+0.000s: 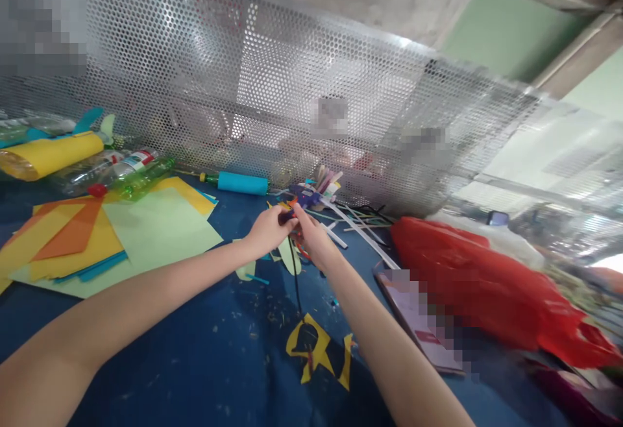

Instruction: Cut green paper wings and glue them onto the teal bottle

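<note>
on the blue table (195, 349) before me lie coloured paper sheets (156, 232), a blue-wrapped bottle (243, 183), yellow paper scraps (322, 348) and a red bag (477, 278).

- I can't make out the dark thing (286, 217) at the left hand (270, 226) and right hand (314, 235); fingers cover much of it.
- Through the perforated screen (146, 44), the people (332, 119) are only blurs to me.
- Whatever fills the red bag (472, 278) is hidden.
- Blocky patches cover part of the flat purple thing (411, 313).
- Specks (215, 329) on the blue table (189, 368) are too tiny to name.
- One maroon thing (569, 391), smeared, runs out of view.
</note>
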Available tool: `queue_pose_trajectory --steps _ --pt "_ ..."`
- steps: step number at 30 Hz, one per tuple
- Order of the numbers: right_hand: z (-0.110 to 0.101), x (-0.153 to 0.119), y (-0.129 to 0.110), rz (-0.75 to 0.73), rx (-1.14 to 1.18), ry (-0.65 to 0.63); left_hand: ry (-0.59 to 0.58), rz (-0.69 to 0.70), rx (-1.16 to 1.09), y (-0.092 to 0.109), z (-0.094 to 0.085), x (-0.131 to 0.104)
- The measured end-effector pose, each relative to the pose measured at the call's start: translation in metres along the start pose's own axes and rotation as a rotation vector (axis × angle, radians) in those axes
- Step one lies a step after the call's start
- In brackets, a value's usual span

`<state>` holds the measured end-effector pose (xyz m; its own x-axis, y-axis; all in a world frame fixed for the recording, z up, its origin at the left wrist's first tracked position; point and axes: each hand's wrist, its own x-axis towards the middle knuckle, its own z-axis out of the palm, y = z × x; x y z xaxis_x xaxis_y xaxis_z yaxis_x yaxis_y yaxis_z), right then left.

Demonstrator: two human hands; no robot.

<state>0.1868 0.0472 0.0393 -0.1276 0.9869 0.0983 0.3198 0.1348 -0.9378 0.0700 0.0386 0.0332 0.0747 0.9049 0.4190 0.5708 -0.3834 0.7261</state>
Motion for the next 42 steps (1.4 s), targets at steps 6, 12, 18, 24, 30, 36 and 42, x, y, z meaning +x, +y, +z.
queue_pose_trajectory --steps 6,12,18,24,30,36,42 --pt "0.016 -0.001 0.008 0.118 0.600 0.061 -0.092 -0.025 -0.115 0.004 -0.001 -0.025" --pt "0.001 0.004 0.009 0.116 0.594 0.100 -0.180 0.291 0.207 -0.007 -0.022 -0.072" --pt "-0.011 0.003 0.006 0.082 0.382 -0.105 -0.240 0.337 0.510 -0.032 -0.043 -0.108" --pt "-0.004 -0.007 0.003 0.076 0.062 -0.341 -0.274 0.346 0.516 -0.039 -0.042 -0.111" --pt "-0.009 -0.016 -0.011 0.024 -0.240 -0.412 -0.272 0.350 0.479 -0.037 -0.039 -0.115" --pt "-0.010 -0.018 -0.014 0.030 -0.382 -0.373 -0.305 0.374 0.479 -0.032 -0.041 -0.116" --pt "-0.007 -0.020 -0.016 0.030 -0.388 -0.424 -0.268 0.384 0.545 -0.032 -0.039 -0.118"
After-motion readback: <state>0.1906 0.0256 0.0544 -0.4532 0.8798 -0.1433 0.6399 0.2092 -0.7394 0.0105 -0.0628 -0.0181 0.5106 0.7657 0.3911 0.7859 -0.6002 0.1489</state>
